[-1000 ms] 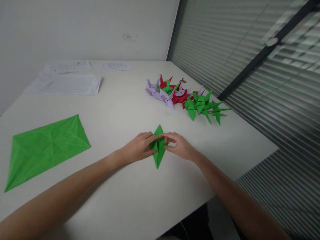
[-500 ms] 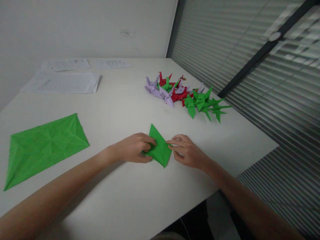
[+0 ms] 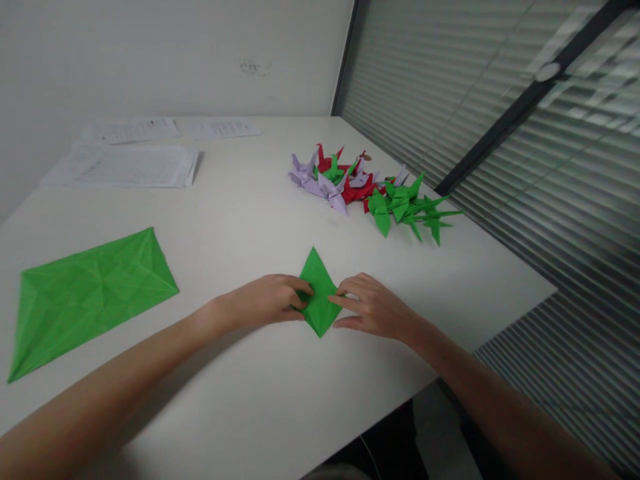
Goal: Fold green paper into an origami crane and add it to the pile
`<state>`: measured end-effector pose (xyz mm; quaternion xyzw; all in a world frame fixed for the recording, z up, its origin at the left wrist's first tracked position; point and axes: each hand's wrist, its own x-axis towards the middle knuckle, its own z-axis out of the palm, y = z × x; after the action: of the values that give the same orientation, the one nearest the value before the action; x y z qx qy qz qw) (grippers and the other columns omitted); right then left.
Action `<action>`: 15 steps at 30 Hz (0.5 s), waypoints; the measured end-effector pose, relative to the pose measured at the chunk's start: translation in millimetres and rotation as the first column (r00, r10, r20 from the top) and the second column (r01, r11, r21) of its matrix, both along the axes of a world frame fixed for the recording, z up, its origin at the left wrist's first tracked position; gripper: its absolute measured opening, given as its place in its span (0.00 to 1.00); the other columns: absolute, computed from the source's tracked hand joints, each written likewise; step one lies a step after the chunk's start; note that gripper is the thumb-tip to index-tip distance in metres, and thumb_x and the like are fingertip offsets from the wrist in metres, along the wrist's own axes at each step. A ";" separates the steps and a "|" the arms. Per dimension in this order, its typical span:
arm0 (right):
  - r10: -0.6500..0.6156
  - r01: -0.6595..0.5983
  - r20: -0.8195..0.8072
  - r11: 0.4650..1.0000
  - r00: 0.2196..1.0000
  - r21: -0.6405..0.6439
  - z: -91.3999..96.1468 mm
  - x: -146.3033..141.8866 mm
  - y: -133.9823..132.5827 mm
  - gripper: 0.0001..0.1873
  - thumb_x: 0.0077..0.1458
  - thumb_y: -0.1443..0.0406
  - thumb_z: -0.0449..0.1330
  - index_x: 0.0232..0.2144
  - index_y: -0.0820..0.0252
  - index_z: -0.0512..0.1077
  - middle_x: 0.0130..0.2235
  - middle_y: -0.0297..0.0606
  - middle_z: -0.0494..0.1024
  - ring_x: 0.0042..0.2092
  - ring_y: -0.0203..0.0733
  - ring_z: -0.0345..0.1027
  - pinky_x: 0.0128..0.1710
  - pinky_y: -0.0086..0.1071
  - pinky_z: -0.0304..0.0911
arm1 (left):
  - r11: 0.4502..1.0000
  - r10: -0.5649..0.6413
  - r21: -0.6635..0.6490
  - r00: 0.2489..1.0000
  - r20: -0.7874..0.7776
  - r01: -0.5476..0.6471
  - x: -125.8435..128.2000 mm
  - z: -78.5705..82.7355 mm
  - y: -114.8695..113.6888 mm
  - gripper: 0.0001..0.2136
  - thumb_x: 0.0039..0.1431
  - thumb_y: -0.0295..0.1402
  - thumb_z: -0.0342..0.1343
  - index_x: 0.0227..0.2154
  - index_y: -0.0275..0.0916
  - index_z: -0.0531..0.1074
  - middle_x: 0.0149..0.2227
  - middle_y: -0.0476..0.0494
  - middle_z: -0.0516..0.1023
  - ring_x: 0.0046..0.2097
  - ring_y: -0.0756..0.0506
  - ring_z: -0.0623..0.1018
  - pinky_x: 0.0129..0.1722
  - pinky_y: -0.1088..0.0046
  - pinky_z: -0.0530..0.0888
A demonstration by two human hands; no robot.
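A small sheet of green origami paper (image 3: 321, 297), folded into a diamond, lies on the table in front of me. My left hand (image 3: 280, 299) grips its left corner, with curled fingertips resting on the paper. At the opposite corner, my right hand (image 3: 367, 305) has its fingertips pressed on the paper's right edge, fingers bent. The thumb of that hand sits lower, close to the edge. The paper's left and right corners are partly hidden under the fingers.
A larger creased green sheet (image 3: 97, 297) lies to the left on the white table (image 3: 225, 413). Folded paper cranes in purple (image 3: 331, 192), red (image 3: 356, 190) and green (image 3: 400, 203) are heaped at the back right. Printed papers (image 3: 135, 165) lie at the back left. Window blinds (image 3: 425, 87) border the right side.
The folded green paper has turned slightly, so its points now stand nearly upright. My right fingers, stretched out before, are now bent at its right corner. My left hand stays at the left corner.
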<state>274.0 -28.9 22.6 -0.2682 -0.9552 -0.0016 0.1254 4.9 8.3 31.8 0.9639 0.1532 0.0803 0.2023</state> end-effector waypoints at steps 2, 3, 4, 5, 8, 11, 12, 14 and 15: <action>-0.011 0.011 0.003 1.000 1.000 -0.002 -0.4 -0.1 0.4 0.21 0.61 0.52 0.57 0.44 0.64 0.76 0.37 0.45 0.75 0.41 0.46 0.68 0.42 0.39 0.62 | 0.999 0.006 -0.032 1.000 -0.017 -0.006 -0.9 1.0 0.9 0.11 0.65 0.34 0.53 0.32 0.38 0.78 0.52 0.38 0.76 0.54 0.42 0.76 0.55 0.65 0.72; -0.014 0.014 0.006 1.000 1.000 -0.003 -0.4 -0.2 0.6 0.20 0.62 0.53 0.56 0.43 0.63 0.76 0.37 0.45 0.75 0.41 0.45 0.68 0.42 0.39 0.62 | 0.999 0.009 -0.045 1.000 -0.026 -0.011 -1.0 1.9 1.0 0.10 0.65 0.33 0.53 0.32 0.38 0.78 0.53 0.38 0.76 0.55 0.42 0.76 0.55 0.65 0.72; -0.017 0.017 0.010 1.000 1.000 -0.006 -0.2 -0.3 0.7 0.19 0.62 0.54 0.56 0.43 0.63 0.76 0.37 0.44 0.75 0.41 0.45 0.68 0.42 0.39 0.61 | 0.998 0.012 -0.056 0.999 -0.033 -0.014 -1.1 3.0 1.1 0.10 0.65 0.32 0.54 0.32 0.38 0.79 0.53 0.37 0.75 0.55 0.42 0.76 0.55 0.65 0.72; -0.018 0.018 0.013 1.000 1.000 -0.009 0.1 -0.6 0.8 0.18 0.63 0.54 0.55 0.43 0.62 0.76 0.36 0.44 0.76 0.41 0.44 0.68 0.42 0.38 0.61 | 0.998 0.014 -0.065 0.999 -0.041 -0.017 -1.1 4.2 1.2 0.09 0.65 0.31 0.54 0.32 0.38 0.79 0.54 0.37 0.75 0.56 0.42 0.75 0.56 0.64 0.72; -0.022 0.022 0.005 1.000 1.000 -0.007 0.9 -1.9 0.8 0.15 0.64 0.58 0.55 0.42 0.62 0.76 0.35 0.43 0.76 0.40 0.43 0.68 0.41 0.38 0.61 | 0.997 0.019 -0.071 0.999 -0.048 -0.022 -0.8 7.2 1.4 0.08 0.63 0.28 0.55 0.31 0.38 0.79 0.54 0.38 0.76 0.57 0.41 0.74 0.56 0.64 0.72; -0.029 0.029 -0.005 0.999 1.000 0.032 0.6 -3.8 0.5 0.12 0.65 0.64 0.54 0.43 0.62 0.76 0.34 0.42 0.76 0.38 0.43 0.68 0.40 0.37 0.61 | 0.999 0.016 -0.035 1.000 -0.019 -0.017 0.1 7.7 -0.2 0.09 0.62 0.25 0.52 0.35 0.36 0.79 0.52 0.36 0.77 0.55 0.41 0.76 0.56 0.64 0.72; -0.029 0.029 -0.004 0.999 1.000 0.043 0.1 -4.4 0.3 0.12 0.64 0.65 0.54 0.43 0.62 0.75 0.33 0.42 0.76 0.38 0.43 0.68 0.39 0.37 0.61 | 1.000 0.028 -0.009 1.000 -0.007 -0.028 0.8 7.0 -1.5 0.09 0.61 0.25 0.52 0.39 0.35 0.78 0.51 0.35 0.77 0.54 0.40 0.77 0.55 0.63 0.73; -0.032 0.033 -0.008 0.998 0.999 0.047 -1.0 -5.3 -0.2 0.11 0.63 0.68 0.53 0.41 0.62 0.76 0.34 0.42 0.76 0.38 0.43 0.69 0.39 0.37 0.62 | 0.995 0.078 0.054 0.997 0.018 -0.079 2.8 4.5 -4.7 0.15 0.57 0.26 0.54 0.48 0.33 0.74 0.51 0.33 0.77 0.51 0.39 0.77 0.53 0.60 0.74; -0.039 0.039 -0.016 0.998 0.999 0.039 -1.6 -5.8 -0.5 0.11 0.63 0.69 0.53 0.39 0.61 0.76 0.34 0.43 0.76 0.38 0.43 0.69 0.39 0.37 0.62 | 0.990 0.111 0.085 0.994 0.027 -0.112 4.2 2.6 -6.4 0.19 0.55 0.28 0.56 0.51 0.32 0.71 0.51 0.32 0.76 0.51 0.38 0.77 0.53 0.59 0.74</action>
<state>268.2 -29.4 21.1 -0.2844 -0.9485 -0.0208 0.1378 9.1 1.9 34.4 0.9608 0.2010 0.1086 0.1571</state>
